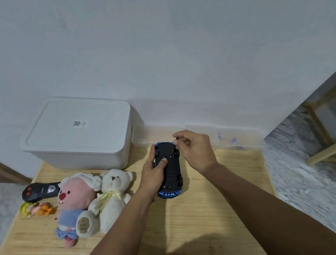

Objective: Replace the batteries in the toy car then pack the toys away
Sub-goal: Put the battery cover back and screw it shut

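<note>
Left hand (154, 173) grips the upturned toy car (168, 170) on the desk (206, 208); right hand (195, 147) fingers pinch a small dark part. Lidded white storage box (77, 135) sits rear-left, contents hidden.

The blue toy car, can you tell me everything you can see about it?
The toy car is blue plastic and lies upside down on the wooden table, its black underside and four black wheels facing up. The left hand grips its side, thumb pressing the underside. The right hand hovers by a far wheel, pinching something small and dark. A clear plastic box sits behind it.
</note>
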`<state>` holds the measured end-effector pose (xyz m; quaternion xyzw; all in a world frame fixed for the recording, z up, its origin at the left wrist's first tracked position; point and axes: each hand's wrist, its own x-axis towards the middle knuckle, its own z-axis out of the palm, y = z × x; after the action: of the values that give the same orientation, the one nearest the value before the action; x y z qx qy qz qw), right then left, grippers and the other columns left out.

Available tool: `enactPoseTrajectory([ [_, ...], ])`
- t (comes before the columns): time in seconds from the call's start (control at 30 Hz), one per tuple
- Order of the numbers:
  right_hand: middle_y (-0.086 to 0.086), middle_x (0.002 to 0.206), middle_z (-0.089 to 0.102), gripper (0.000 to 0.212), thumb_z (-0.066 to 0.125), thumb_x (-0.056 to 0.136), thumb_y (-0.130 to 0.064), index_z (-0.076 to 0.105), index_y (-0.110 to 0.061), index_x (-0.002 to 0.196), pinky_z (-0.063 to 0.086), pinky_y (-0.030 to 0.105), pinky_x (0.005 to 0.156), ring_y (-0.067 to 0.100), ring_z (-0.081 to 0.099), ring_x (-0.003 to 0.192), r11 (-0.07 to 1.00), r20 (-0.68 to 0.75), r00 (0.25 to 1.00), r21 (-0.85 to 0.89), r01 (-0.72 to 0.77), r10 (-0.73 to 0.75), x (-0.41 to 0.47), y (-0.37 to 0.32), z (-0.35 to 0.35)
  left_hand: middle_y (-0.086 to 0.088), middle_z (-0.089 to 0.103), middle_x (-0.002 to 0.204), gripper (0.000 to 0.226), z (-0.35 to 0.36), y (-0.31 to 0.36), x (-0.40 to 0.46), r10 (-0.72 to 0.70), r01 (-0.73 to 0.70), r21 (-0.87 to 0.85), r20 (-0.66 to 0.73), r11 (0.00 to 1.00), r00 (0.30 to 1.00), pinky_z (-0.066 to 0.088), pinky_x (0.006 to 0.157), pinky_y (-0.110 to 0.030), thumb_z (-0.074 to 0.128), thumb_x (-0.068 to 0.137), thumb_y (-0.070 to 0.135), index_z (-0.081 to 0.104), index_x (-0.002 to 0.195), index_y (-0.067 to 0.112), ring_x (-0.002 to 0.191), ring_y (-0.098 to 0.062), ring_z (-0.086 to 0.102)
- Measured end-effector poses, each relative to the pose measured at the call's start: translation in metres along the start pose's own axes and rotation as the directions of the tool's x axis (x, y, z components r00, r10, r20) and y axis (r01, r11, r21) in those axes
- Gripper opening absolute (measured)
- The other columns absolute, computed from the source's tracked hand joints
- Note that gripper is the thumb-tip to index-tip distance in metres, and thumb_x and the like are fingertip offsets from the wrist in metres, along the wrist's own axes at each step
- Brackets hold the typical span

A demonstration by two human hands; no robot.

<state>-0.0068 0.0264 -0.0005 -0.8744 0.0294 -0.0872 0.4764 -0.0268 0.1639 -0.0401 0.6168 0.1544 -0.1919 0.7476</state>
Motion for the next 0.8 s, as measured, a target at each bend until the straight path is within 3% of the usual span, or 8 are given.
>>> enactPoseTrajectory([
  [0.13,-0.002,0.072,0.068,0.006,0.071,0.084,-0.014,0.072,-0.011,0.089,0.058,0.036,0.074,0.012,0.067,0.069,0.998,0.004,1.0,-0.065,0.002,-0.002,0.003,0.0,-0.005,-0.004,0.069,0.108,0.056,0.0,0.0,-0.001,0.007,-0.007,-0.004,-0.007,1.0,1.0,0.058,0.06,-0.028,0.052,0.097,0.011,0.041,0.144,0.039,0.083,-0.024,0.069],
  [0.23,-0.005,0.068,0.065,0.012,0.073,0.082,-0.023,0.068,-0.012,0.08,0.056,0.034,0.069,0.01,0.062,0.064,0.988,0.014,0.999,-0.152,0.031,-0.029,0.003,-0.001,-0.007,-0.005,0.068,0.108,0.055,-0.001,0.001,-0.001,0.023,-0.023,-0.005,-0.002,1.0,1.0,0.056,0.056,-0.025,0.051,0.098,0.011,0.043,0.143,0.04,0.08,-0.022,0.069],
  [0.37,-0.003,0.061,0.059,0.027,0.068,0.085,-0.038,0.06,-0.013,0.074,0.05,0.034,0.06,0.021,0.058,0.061,0.933,0.044,0.996,-0.348,0.087,-0.077,0.005,-0.004,-0.01,-0.003,0.068,0.11,0.057,-0.002,0.0,0.0,0.03,-0.03,0.016,0.0,0.999,1.0,0.057,0.06,-0.027,0.052,0.098,0.011,0.039,0.145,0.041,0.085,-0.023,0.069],
  [0.5,0.004,0.065,0.06,0.038,0.049,0.094,-0.045,0.05,-0.014,0.073,0.044,0.034,0.06,0.028,0.055,0.064,0.837,0.115,0.992,-0.539,0.098,-0.042,0.008,-0.01,-0.012,-0.002,0.067,0.114,0.06,-0.002,-0.001,0.002,0.045,-0.045,0.056,-0.004,0.997,0.999,0.059,0.068,-0.031,0.052,0.098,0.013,0.034,0.148,0.04,0.093,-0.025,0.07],
  [0.67,0.005,0.063,0.054,0.046,0.036,0.099,-0.05,0.047,-0.014,0.072,0.038,0.032,0.057,0.029,0.052,0.063,0.766,0.152,0.988,-0.638,0.083,0.02,0.009,-0.013,-0.012,0.0,0.064,0.121,0.061,-0.003,-0.003,0.003,0.079,-0.079,0.117,0.006,0.99,0.997,0.057,0.086,-0.04,0.05,0.098,0.014,0.03,0.15,0.039,0.101,-0.024,0.067],
  [0.8,0.003,0.061,0.046,0.051,0.032,0.1,-0.051,0.042,-0.014,0.066,0.033,0.032,0.058,0.028,0.046,0.063,0.751,0.175,0.982,-0.657,0.062,0.072,0.01,-0.015,-0.013,0.0,0.063,0.122,0.061,-0.003,-0.004,0.003,0.089,-0.09,0.138,0.009,0.986,0.996,0.057,0.078,-0.03,0.049,0.099,0.014,0.027,0.151,0.039,0.1,-0.021,0.066],
])
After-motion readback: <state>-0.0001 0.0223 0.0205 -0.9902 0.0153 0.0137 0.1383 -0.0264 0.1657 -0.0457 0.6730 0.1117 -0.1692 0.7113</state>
